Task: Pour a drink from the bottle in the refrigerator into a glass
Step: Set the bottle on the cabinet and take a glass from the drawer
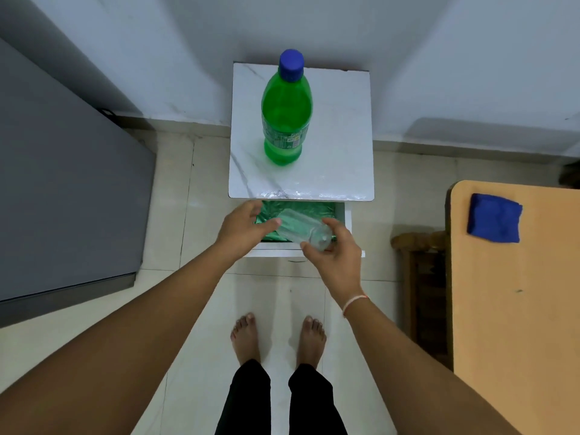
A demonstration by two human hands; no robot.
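Note:
A green plastic bottle (pixel 286 111) with a blue cap stands upright on a small white marble-top table (pixel 339 146). Below the tabletop a drawer (pixel 347 221) lined with green foil is pulled out. A clear glass (pixel 301 229) lies tilted over the drawer. My right hand (pixel 335 255) grips its base end. My left hand (pixel 248 227) touches the glass's other end with thumb and fingers spread around it.
The grey refrigerator (pixel 69 199) stands at the left, door shut. An orange table (pixel 514 293) with a folded blue cloth (pixel 494 218) is at the right, a wooden chair (pixel 420 277) beside it. My bare feet (pixel 277 337) stand on pale floor tiles.

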